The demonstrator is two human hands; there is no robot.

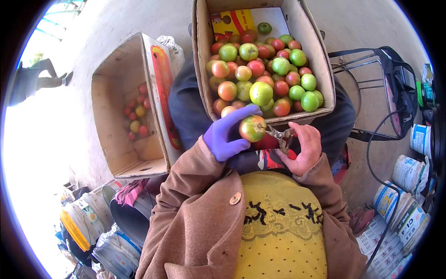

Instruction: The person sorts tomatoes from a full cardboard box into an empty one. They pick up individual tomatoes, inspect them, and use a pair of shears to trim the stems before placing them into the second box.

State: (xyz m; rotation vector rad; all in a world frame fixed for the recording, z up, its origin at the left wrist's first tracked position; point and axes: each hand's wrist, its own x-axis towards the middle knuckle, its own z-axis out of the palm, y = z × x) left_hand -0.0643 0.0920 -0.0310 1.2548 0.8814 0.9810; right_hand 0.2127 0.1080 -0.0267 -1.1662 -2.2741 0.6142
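Note:
My left hand (223, 136), in a purple glove, grips a green tomato with an orange blush (251, 129), its stem end turned to the right. Bare, my right hand (303, 146) holds a pair of small spring-loaded pruning snips (281, 136) with red handles. The snips' blades point left, close beside the stem end; whether they touch it I cannot tell. Just beyond both hands, a cardboard box (330, 104) rests across my lap. Many green, orange and red tomatoes (258, 69) lie in it, over a printed cardboard piece (244, 22).
At left stands a second cardboard box (118, 66) with some small red and yellow tomatoes (139, 111) inside. A metal-framed stool with a black bag (399, 90) is at right. Used buckets (406, 171) line the right side, and more buckets (87, 216) stand lower left. A person's legs (48, 73) show far left.

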